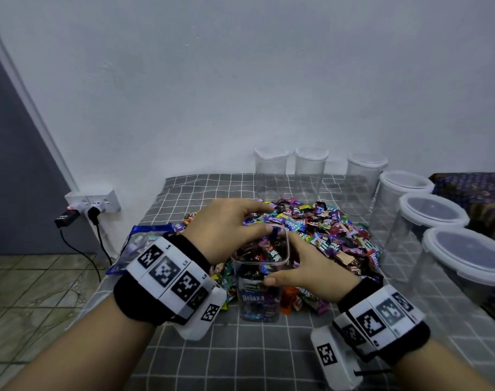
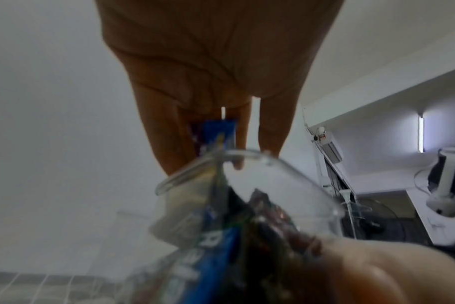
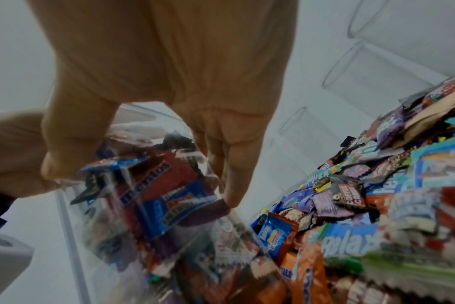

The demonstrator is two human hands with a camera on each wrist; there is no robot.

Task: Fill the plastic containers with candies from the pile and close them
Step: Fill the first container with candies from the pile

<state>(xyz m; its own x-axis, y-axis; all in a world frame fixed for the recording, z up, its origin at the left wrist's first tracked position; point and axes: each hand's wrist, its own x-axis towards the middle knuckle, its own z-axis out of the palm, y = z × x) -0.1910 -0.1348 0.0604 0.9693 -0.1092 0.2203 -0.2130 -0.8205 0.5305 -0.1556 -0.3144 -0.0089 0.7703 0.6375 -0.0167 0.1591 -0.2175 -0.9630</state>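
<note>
A clear open-topped container [image 1: 259,289], nearly full of wrapped candies, stands on the grey checked cloth [image 1: 240,351] just in front of the candy pile [image 1: 328,230]. My left hand [image 1: 267,220] hovers over its rim and pinches a blue candy [image 1: 275,231] between thumb and fingers. The left wrist view shows that blue candy [image 2: 218,133] right above the container rim [image 2: 249,153]. My right hand [image 1: 285,263] grips the container from its right side, thumb in front and fingers behind. In the right wrist view my right hand [image 3: 148,164] wraps the container [image 3: 143,205], with the pile [image 3: 377,185] beside it.
Several empty lidded containers stand along the wall [image 1: 271,170] and down the right side [image 1: 435,213]. A blue plastic bag [image 1: 139,244] lies at the cloth's left edge. A wall socket with plugs and cables [image 1: 94,206] is lower left, above a tiled floor.
</note>
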